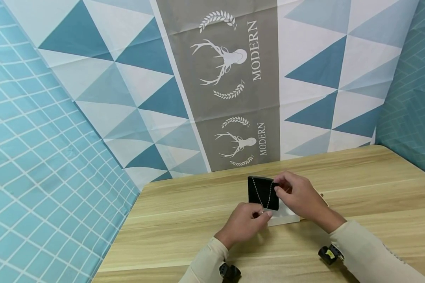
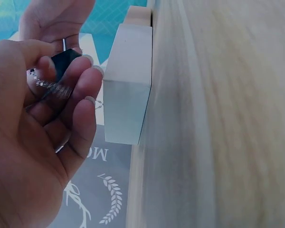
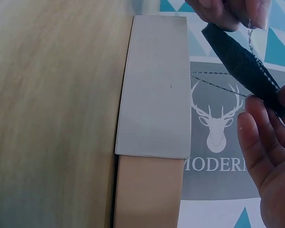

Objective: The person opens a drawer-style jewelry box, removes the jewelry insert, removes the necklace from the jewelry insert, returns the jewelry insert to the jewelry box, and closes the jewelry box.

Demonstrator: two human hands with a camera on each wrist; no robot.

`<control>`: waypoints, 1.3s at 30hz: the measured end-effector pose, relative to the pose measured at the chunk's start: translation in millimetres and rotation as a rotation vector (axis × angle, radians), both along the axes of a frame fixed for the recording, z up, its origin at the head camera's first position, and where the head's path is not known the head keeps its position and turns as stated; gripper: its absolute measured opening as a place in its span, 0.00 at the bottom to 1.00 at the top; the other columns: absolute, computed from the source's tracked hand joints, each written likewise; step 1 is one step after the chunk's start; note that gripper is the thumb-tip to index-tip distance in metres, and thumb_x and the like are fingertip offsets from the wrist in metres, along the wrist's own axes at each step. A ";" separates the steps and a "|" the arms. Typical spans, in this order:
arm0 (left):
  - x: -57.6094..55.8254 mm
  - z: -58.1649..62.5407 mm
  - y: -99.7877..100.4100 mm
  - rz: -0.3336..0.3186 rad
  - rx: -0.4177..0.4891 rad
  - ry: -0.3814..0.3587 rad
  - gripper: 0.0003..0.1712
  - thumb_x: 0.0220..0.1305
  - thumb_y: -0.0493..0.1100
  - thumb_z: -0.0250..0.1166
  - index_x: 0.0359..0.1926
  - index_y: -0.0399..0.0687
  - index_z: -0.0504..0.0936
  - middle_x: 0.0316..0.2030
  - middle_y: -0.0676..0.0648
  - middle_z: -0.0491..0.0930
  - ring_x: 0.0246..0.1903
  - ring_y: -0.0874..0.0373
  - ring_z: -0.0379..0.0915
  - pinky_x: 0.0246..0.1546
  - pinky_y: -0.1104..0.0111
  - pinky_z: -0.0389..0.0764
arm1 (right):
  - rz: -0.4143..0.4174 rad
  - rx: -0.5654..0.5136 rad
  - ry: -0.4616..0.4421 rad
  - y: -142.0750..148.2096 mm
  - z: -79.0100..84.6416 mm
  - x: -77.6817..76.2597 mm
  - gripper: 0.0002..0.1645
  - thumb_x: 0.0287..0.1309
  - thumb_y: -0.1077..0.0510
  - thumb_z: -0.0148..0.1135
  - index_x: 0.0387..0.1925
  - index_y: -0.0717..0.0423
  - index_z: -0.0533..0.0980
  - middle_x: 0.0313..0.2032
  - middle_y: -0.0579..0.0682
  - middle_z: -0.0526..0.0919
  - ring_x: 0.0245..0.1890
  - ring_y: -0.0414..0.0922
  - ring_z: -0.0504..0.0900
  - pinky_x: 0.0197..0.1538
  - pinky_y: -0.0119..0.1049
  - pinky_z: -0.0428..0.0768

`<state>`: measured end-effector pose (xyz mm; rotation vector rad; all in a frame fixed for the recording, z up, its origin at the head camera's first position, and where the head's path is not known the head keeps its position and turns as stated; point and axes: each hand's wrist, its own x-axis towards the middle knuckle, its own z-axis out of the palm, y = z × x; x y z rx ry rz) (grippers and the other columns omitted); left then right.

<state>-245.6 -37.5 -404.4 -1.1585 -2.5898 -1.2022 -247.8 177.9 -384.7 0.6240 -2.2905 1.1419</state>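
A black jewellery pad (image 1: 263,189) is held up over the table, with a thin silver chain necklace (image 1: 257,192) draped across its face in a V. My right hand (image 1: 299,196) grips the pad by its upper right edge, thumb and fingers on either side. At the pad's bottom edge my left hand (image 1: 246,223) pinches the necklace where its two strands meet. In the left wrist view a bunched part of the chain (image 2: 59,89) lies against the left fingers. The right wrist view shows the pad tilted, with loose strands hanging from it.
Under the hands a white box (image 3: 154,85) lies on the wooden table (image 1: 177,228), a tan section (image 3: 149,192) adjoining its end. Patterned sheets (image 1: 233,86) stand along the table's back and left sides. Camera mounts (image 1: 328,254) are strapped to both sleeves.
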 end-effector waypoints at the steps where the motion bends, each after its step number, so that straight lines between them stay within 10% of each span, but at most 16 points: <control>1: -0.1 -0.1 0.0 0.000 0.011 0.015 0.22 0.73 0.49 0.61 0.18 0.53 0.79 0.18 0.62 0.72 0.17 0.73 0.62 0.17 0.78 0.66 | 0.000 0.001 -0.004 -0.1 0.1 0.2 0.07 0.64 0.64 0.64 0.42 0.53 0.80 0.35 0.44 0.83 0.32 0.36 0.80 0.37 0.34 0.81; 20: -2.2 1.6 -0.1 0.006 0.155 0.138 0.25 0.76 0.48 0.56 0.17 0.53 0.72 0.24 0.58 0.72 0.26 0.69 0.67 0.27 0.77 0.71 | -0.033 0.051 0.000 -2.6 -0.3 1.7 0.08 0.61 0.66 0.64 0.41 0.52 0.80 0.32 0.39 0.81 0.30 0.34 0.78 0.33 0.34 0.79; 39: -2.4 1.6 -0.4 0.010 0.245 0.020 0.25 0.79 0.48 0.52 0.25 0.40 0.80 0.28 0.45 0.83 0.28 0.53 0.81 0.35 0.72 0.80 | 0.014 0.034 0.028 -5.0 -6.0 -2.9 0.10 0.60 0.69 0.64 0.39 0.52 0.80 0.32 0.39 0.81 0.29 0.34 0.78 0.33 0.33 0.80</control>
